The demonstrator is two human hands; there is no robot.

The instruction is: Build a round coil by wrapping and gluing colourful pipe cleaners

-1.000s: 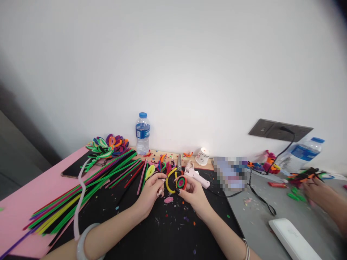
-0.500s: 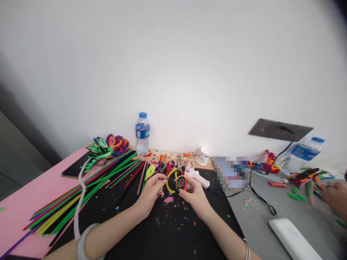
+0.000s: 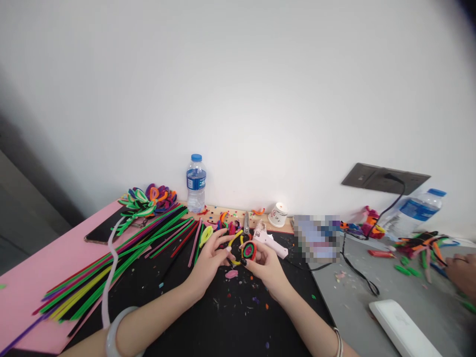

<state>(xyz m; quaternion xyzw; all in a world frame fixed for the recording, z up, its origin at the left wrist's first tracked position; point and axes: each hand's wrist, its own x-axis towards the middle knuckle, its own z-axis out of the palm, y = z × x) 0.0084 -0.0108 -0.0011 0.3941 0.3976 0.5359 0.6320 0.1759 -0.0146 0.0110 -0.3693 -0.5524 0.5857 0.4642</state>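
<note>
My right hand [image 3: 263, 259] pinches a round pipe-cleaner coil [image 3: 249, 251], with a red outer ring, green and black rings inside it and a pink centre. A curved yellow pipe cleaner [image 3: 235, 240] sits just left of the coil; whether it is joined to the coil I cannot tell. My left hand [image 3: 212, 255] is beside the yellow curve, fingers stretched and apart. Its fingertips overlap the yellow strip, and contact is unclear. Below the hands, a pink pipe-cleaner loop [image 3: 231, 274] lies on the black mat [image 3: 223, 322].
Straight pipe cleaners [image 3: 122, 267] fan out at left, beside bent loops [image 3: 148, 201]. Behind the hands are a water bottle [image 3: 196, 183], scissors [image 3: 246, 223], a pale glue gun [image 3: 269, 242] and a paper cup [image 3: 278, 214]. Another person's hand [image 3: 463, 272] is at far right.
My left hand's fingers have spread from a pinch and reached up along the yellow strip. My right hand stays almost still with the coil.
</note>
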